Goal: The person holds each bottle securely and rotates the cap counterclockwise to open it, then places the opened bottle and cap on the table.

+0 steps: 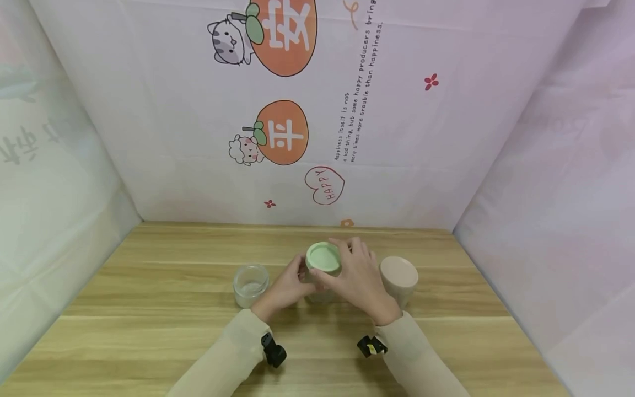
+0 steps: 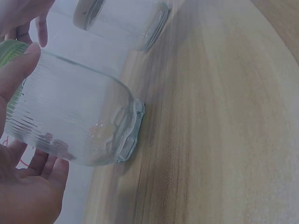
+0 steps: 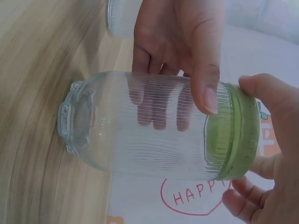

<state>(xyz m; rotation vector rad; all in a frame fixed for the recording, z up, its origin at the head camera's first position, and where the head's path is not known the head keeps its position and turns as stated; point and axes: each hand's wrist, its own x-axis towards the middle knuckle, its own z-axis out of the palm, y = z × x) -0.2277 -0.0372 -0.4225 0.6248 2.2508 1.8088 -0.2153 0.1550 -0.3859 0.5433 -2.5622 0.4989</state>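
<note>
A clear ribbed glass jar (image 3: 154, 154) with a green lid (image 1: 324, 258) stands upright in front of me on small glass feet, at or just above the table; I cannot tell if it touches. My left hand (image 1: 285, 286) grips the jar's body from the left, thumb on the near side and fingers round the far side. At the top, my right hand (image 1: 361, 275) holds the rim of the green lid between thumb and fingers. The lid sits on the jar's mouth. In the right wrist view the lid (image 3: 245, 133) looks level with the neck.
To the left is a lidless glass jar (image 1: 250, 281). A glass jar with a pale beige lid (image 1: 399, 272) stands close to the right hand. The wooden table (image 1: 163, 331) ends at a printed cloth (image 1: 198, 182) behind, with cloth walls at both sides.
</note>
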